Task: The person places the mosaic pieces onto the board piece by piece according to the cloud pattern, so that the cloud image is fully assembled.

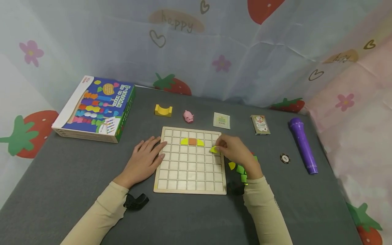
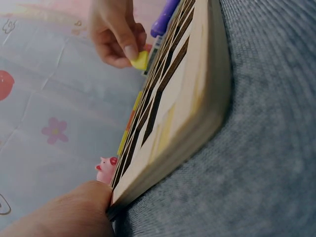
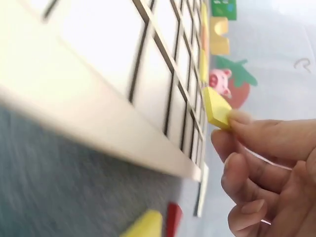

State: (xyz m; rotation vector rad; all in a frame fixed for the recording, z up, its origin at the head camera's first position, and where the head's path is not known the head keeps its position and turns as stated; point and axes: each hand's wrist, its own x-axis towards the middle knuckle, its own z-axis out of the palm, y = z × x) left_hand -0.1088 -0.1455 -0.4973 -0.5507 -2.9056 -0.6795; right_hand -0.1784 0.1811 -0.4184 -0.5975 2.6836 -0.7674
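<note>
A square wooden grid board [image 1: 186, 166] lies on the grey table. In its upper rows an orange square tile [image 1: 192, 141] sits between two yellow curved-edge tiles [image 1: 184, 141]. My right hand [image 1: 237, 151] pinches another yellow tile [image 3: 216, 108] between thumb and index finger, over the board's right side. In the left wrist view that yellow tile [image 2: 140, 60] shows at the fingertips. My left hand [image 1: 145, 161] lies flat with spread fingers, its fingertips resting on the board's left edge.
Loose green tiles [image 1: 240, 169] and a yellow one [image 1: 231, 165] lie right of the board, partly behind my right wrist. Behind it stand a yellow arched block [image 1: 163, 111], pink pig [image 1: 188, 116], pattern card [image 1: 222, 120] and card box [image 1: 260, 125]. A purple microphone [image 1: 304, 146] and game box [image 1: 95, 107] flank them.
</note>
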